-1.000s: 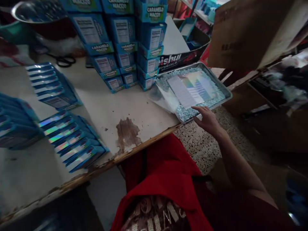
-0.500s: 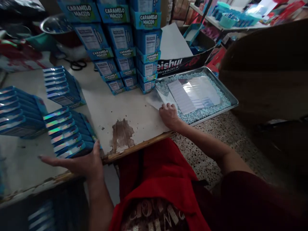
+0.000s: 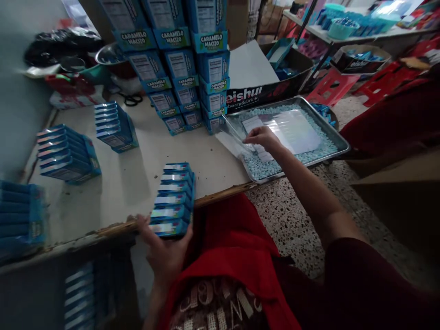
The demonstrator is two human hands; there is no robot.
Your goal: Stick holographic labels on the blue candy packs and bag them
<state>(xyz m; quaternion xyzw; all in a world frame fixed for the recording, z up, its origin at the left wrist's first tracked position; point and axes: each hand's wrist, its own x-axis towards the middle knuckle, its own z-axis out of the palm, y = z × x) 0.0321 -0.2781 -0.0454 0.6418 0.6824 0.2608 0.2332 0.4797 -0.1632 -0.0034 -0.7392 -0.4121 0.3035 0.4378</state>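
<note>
My left hand [image 3: 167, 252] is closed around the near end of a blue display box of candy packs [image 3: 173, 199], at the table's front edge. Several small packs stand in a row inside that box. My right hand [image 3: 263, 138] pinches the edge of a clear plastic bag [image 3: 233, 140] above the tray's left side. Part of the bag hangs over the table. The metal tray [image 3: 299, 164] is full of pale blue candies [image 3: 264, 170], with more clear plastic and white striped sheets [image 3: 304, 130] lying on top.
Other filled display boxes [image 3: 65, 156] stand at the left. A tall stack of blue "Caramelo Macizo" boxes [image 3: 185, 82] rises at the back. Behind the tray is a black carton [image 3: 254, 97]. Scissors [image 3: 132, 99] lie near the stack; red stools [image 3: 332, 87] stand at the right.
My left hand has brought the display box rightward to the table's front edge. My right hand has lifted the plastic bag and shifted right over the tray. The view has turned slightly.
</note>
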